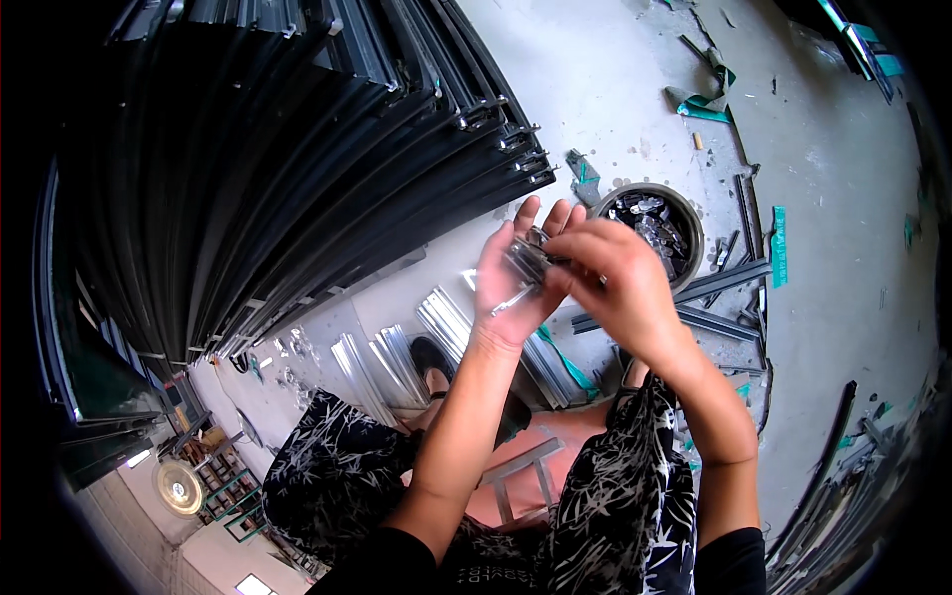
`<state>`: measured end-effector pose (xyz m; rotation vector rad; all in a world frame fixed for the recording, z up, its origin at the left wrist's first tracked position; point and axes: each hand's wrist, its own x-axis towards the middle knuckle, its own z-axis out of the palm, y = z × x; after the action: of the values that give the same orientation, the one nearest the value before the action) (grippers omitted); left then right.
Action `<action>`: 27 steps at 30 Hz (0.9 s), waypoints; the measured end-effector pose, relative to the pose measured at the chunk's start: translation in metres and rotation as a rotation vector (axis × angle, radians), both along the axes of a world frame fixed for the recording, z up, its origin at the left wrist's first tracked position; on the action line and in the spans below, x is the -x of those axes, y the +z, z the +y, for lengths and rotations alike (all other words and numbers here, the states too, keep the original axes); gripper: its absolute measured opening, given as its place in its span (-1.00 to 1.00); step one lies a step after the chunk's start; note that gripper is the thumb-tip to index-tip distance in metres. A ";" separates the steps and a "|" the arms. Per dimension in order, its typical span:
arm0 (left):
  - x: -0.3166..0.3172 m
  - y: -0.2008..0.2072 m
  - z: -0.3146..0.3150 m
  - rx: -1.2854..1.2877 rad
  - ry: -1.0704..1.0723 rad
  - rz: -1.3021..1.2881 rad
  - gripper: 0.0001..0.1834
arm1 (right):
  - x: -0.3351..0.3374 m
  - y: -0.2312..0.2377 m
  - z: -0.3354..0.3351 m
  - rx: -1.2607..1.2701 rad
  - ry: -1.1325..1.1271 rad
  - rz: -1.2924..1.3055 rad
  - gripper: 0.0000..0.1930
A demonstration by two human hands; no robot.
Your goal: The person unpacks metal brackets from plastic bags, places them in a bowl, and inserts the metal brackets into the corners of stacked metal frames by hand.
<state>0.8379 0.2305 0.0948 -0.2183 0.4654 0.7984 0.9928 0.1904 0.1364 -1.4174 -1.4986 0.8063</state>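
My left hand [503, 288] is palm up with its fingers curled, cradling several small shiny metal pieces [528, 260]. Over that palm, my right hand [627, 278] has thumb and fingers pinched together on one of the pieces; motion blur and the fingers hide its exact form. Just behind my right hand stands a round bucket [697, 230], filled with many small dark and silvery metal parts [650, 220].
A large stack of long black metal frames [297, 169] fills the left. Silvery profiles [446, 322] lie near my feet. Dark bars [719, 283], green tape scraps [778, 248] and offcuts litter the floor at right. A grey scrap [583, 178] lies beside the bucket.
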 end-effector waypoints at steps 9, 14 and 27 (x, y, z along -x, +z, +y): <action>-0.009 0.011 -0.002 -0.059 0.004 0.027 -0.60 | 0.010 0.003 0.000 0.053 -0.033 -0.258 -0.67; -0.014 0.009 -0.006 -0.087 0.019 0.071 -0.59 | 0.019 -0.003 -0.005 0.089 -0.034 -0.446 -0.63; 0.001 0.009 0.003 0.150 0.023 -0.219 -0.68 | -0.005 0.050 0.080 -0.231 -0.069 -0.188 -0.74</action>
<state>0.8368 0.2338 0.1041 -0.4461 0.3160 0.7529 0.9977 0.2705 0.1863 -1.3911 -1.6179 0.4501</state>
